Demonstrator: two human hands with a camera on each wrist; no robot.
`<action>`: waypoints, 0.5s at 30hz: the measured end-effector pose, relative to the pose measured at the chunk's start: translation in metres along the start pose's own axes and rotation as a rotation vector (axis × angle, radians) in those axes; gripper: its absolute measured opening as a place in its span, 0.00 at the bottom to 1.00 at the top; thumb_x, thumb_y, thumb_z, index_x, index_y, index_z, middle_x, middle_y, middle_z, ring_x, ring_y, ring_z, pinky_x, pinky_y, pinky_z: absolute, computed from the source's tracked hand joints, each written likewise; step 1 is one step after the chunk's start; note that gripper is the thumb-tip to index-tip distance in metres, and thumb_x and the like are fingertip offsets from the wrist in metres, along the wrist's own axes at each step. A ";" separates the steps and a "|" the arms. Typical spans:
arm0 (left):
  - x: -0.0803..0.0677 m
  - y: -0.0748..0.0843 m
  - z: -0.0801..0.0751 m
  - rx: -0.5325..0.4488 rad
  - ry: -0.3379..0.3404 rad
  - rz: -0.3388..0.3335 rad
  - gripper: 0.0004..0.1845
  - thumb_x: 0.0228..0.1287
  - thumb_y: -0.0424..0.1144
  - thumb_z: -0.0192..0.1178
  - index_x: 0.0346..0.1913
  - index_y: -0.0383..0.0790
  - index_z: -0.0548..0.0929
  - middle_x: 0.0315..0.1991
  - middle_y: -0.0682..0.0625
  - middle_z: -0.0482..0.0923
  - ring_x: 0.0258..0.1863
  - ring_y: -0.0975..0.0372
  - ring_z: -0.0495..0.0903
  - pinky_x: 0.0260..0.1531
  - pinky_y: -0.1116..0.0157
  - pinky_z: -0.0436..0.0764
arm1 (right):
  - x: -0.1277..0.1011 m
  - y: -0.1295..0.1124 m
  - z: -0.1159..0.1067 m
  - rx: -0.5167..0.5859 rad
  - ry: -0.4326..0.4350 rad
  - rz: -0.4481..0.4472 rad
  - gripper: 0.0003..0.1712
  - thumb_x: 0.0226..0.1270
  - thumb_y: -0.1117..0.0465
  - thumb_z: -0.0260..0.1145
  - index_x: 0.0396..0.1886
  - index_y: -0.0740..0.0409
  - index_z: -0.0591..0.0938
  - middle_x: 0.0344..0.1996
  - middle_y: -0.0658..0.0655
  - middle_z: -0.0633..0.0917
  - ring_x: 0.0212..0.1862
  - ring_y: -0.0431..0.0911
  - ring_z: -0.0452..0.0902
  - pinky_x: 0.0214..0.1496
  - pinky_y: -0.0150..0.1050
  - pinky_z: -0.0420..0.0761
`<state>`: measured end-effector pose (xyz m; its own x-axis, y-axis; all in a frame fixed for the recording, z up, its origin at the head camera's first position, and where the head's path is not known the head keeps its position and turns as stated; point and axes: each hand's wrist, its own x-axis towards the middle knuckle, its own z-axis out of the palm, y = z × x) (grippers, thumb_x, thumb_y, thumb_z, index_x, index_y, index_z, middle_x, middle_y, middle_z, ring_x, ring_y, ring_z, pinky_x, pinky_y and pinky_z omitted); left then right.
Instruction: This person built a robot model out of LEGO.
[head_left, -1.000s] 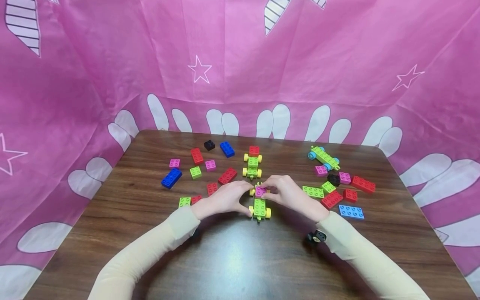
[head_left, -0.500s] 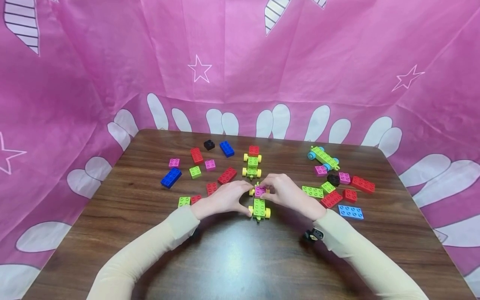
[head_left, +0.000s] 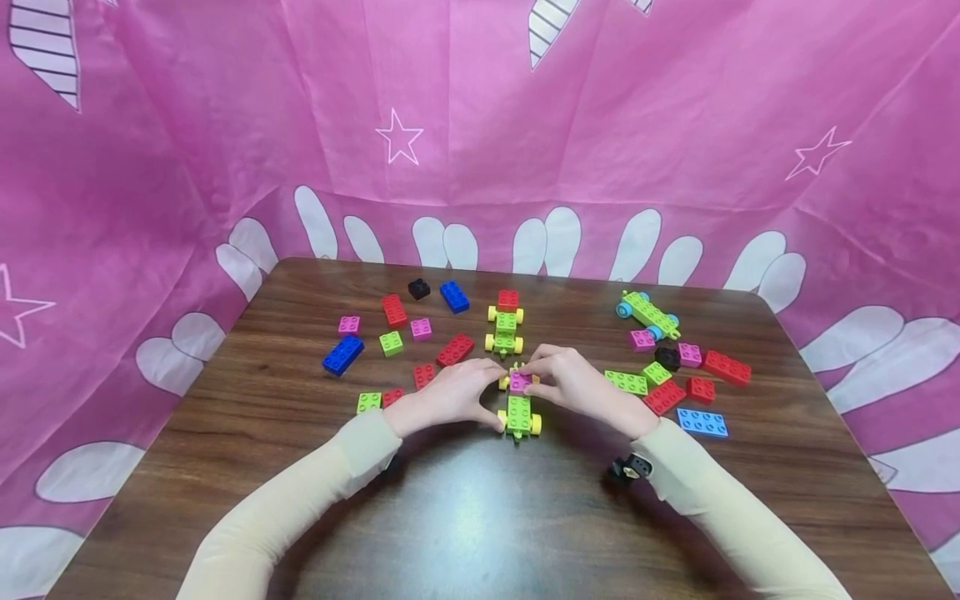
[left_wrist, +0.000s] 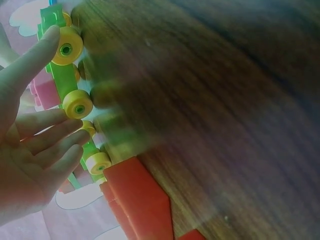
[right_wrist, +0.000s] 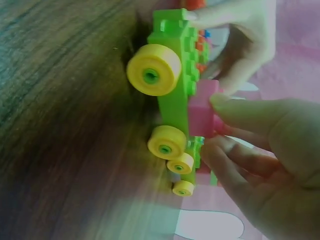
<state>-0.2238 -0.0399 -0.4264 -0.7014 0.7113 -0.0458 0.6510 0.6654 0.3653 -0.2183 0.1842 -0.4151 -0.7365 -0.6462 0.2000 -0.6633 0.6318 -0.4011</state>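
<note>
A green toy car base [head_left: 519, 417] with yellow wheels stands on the table in front of me, lengthwise. A pink building brick [right_wrist: 202, 107] sits on its studs toward the far end. My right hand [head_left: 573, 383] pinches that brick between thumb and fingertips, as the right wrist view shows. From the left side my left hand [head_left: 453, 396] holds the base, its thumb at the near wheel and its fingers by the far wheel. Just beyond stands a second green car base [head_left: 506, 333] with yellow wheels, a red brick [head_left: 508, 300] at its far end.
Loose bricks lie on the left, among them a blue brick [head_left: 342, 355] and a red brick [head_left: 455, 350]. To the right are more bricks, including a light blue brick [head_left: 702, 422], and a green car base [head_left: 649, 314] with blue wheels. A pink cloth [head_left: 465, 100] hangs behind the table.
Almost nothing differs. Both hands stay at the car base with the pink brick on it; the right hand's fingers shift only slightly.
</note>
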 end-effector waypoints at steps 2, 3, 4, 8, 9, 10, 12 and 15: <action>0.000 0.000 -0.001 0.004 0.001 0.001 0.44 0.47 0.59 0.76 0.64 0.36 0.76 0.61 0.45 0.79 0.62 0.54 0.78 0.61 0.55 0.80 | 0.000 0.001 -0.002 0.012 -0.022 0.015 0.17 0.59 0.61 0.74 0.48 0.60 0.88 0.36 0.55 0.87 0.37 0.46 0.83 0.39 0.39 0.86; 0.000 0.000 -0.001 0.005 0.001 0.000 0.45 0.47 0.59 0.76 0.64 0.36 0.76 0.61 0.44 0.79 0.62 0.54 0.77 0.61 0.55 0.80 | 0.000 0.001 -0.003 0.018 -0.032 0.024 0.17 0.59 0.61 0.74 0.48 0.60 0.88 0.36 0.56 0.87 0.37 0.46 0.83 0.39 0.38 0.86; 0.000 0.000 -0.001 0.007 0.001 0.000 0.45 0.47 0.59 0.76 0.64 0.35 0.76 0.61 0.44 0.79 0.62 0.53 0.77 0.61 0.55 0.80 | 0.001 0.001 -0.003 0.020 -0.038 0.031 0.17 0.59 0.61 0.74 0.49 0.60 0.88 0.36 0.56 0.87 0.37 0.46 0.83 0.39 0.37 0.86; -0.001 0.000 -0.002 -0.002 -0.006 -0.007 0.45 0.47 0.59 0.76 0.65 0.36 0.76 0.61 0.44 0.79 0.63 0.54 0.77 0.61 0.55 0.79 | 0.004 -0.002 -0.005 0.006 -0.058 0.073 0.16 0.59 0.61 0.75 0.46 0.61 0.88 0.35 0.56 0.87 0.36 0.46 0.83 0.40 0.34 0.84; -0.001 0.000 -0.002 -0.004 -0.008 -0.010 0.45 0.48 0.59 0.76 0.65 0.36 0.76 0.62 0.44 0.79 0.63 0.54 0.77 0.61 0.55 0.79 | 0.005 -0.004 -0.005 0.002 -0.060 0.084 0.15 0.59 0.61 0.75 0.45 0.61 0.88 0.36 0.56 0.87 0.37 0.46 0.83 0.40 0.35 0.84; -0.001 0.000 -0.001 -0.007 -0.009 -0.013 0.45 0.48 0.59 0.76 0.65 0.36 0.76 0.62 0.44 0.79 0.63 0.54 0.77 0.61 0.54 0.79 | 0.005 -0.005 -0.005 -0.002 -0.060 0.093 0.15 0.58 0.61 0.75 0.45 0.62 0.88 0.36 0.56 0.87 0.37 0.46 0.83 0.40 0.35 0.84; 0.000 0.000 -0.001 -0.009 -0.011 -0.016 0.45 0.48 0.59 0.75 0.66 0.36 0.75 0.62 0.45 0.79 0.63 0.54 0.77 0.62 0.54 0.79 | 0.005 -0.006 -0.005 -0.010 -0.056 0.107 0.14 0.58 0.61 0.75 0.44 0.62 0.88 0.36 0.56 0.87 0.37 0.46 0.83 0.40 0.35 0.84; 0.001 0.000 0.000 -0.003 -0.007 -0.012 0.45 0.48 0.60 0.75 0.66 0.37 0.75 0.62 0.45 0.79 0.63 0.55 0.77 0.61 0.55 0.79 | 0.003 -0.005 -0.004 -0.004 -0.042 0.129 0.14 0.57 0.62 0.76 0.43 0.62 0.88 0.35 0.55 0.87 0.36 0.46 0.82 0.39 0.35 0.84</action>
<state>-0.2246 -0.0392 -0.4270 -0.7068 0.7052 -0.0566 0.6418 0.6729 0.3678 -0.2180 0.1805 -0.4086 -0.8098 -0.5766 0.1088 -0.5637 0.7128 -0.4173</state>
